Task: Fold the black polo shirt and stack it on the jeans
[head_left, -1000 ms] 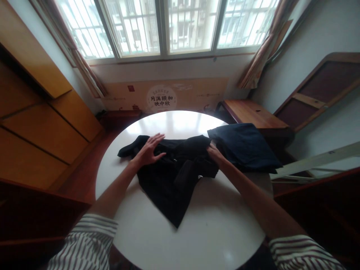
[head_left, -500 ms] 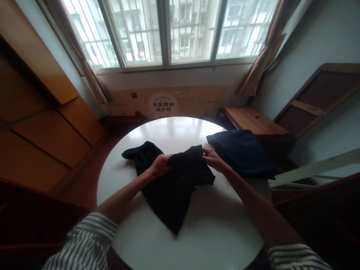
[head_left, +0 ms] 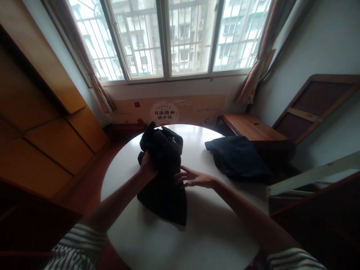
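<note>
Left hand (head_left: 146, 167): closed, gripping a bunched black garment (head_left: 161, 180), heaped upright above the hand, lower end draped on the round white table (head_left: 213, 228) below it. Right hand (head_left: 194, 178): wide open, empty, fingertips at the garment's edge; just beyond, folded navy cloth (head_left: 237, 158).

Your black cloth garment (head_left: 164, 187) was crumpled and partly raised off the round white surface (head_left: 208, 225). Upper folds stood bunched above your left hand (head_left: 146, 167); lower end slumped onto the surface, tapering to a point toward you.
</note>
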Demonstrator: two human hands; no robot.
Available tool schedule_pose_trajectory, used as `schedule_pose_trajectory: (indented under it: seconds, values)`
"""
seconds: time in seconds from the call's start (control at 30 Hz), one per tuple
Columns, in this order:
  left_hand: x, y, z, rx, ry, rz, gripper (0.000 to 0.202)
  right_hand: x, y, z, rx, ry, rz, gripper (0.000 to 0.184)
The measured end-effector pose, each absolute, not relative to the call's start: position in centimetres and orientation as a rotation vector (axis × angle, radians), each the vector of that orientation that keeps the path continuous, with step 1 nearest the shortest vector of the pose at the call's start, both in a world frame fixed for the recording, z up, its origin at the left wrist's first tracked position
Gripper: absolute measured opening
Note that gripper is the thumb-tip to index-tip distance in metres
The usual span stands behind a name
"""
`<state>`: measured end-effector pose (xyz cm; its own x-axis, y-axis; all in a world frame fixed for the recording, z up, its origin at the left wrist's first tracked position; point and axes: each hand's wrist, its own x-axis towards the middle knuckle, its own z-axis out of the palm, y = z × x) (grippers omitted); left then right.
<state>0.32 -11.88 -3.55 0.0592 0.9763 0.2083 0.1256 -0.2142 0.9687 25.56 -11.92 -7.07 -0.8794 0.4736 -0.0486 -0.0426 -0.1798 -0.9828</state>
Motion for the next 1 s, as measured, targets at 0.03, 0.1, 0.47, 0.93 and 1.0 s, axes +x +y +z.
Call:
schedule_pose_trajectory:
  seconds: [0.03,0.1,0.47,0.93,1.0]
  values:
    - [1.2,-12.1,-3.5,1.413,1.139,1.24,0.06,24.7,-12.4,-7.6,-0.5,-1.704,2.061,0.074]
    - [2.6,-12.5,-3.5,1.301,1.129,1.167,0.059,23.4,-12.9,-8.4,-0.586,-1.583,1.935,0.073]
    - [-0.8,-17.2,-2.5,2.157,1.234,0.834,0.047,24.3,-11.5,-7.8,-0.991,-1.003,1.732,0.033]
    - [-8.6,-14.8,1.3,1.799,1.349,1.481,0.04,24.7,-5.4,0.6,-0.8,-1.291,1.206,0.019]
    - [-8.4,-10.6,2.5,1.704,1.26,1.588,0.044,23.8,-2.2,3.7,-0.833,-1.312,1.131,0.024]
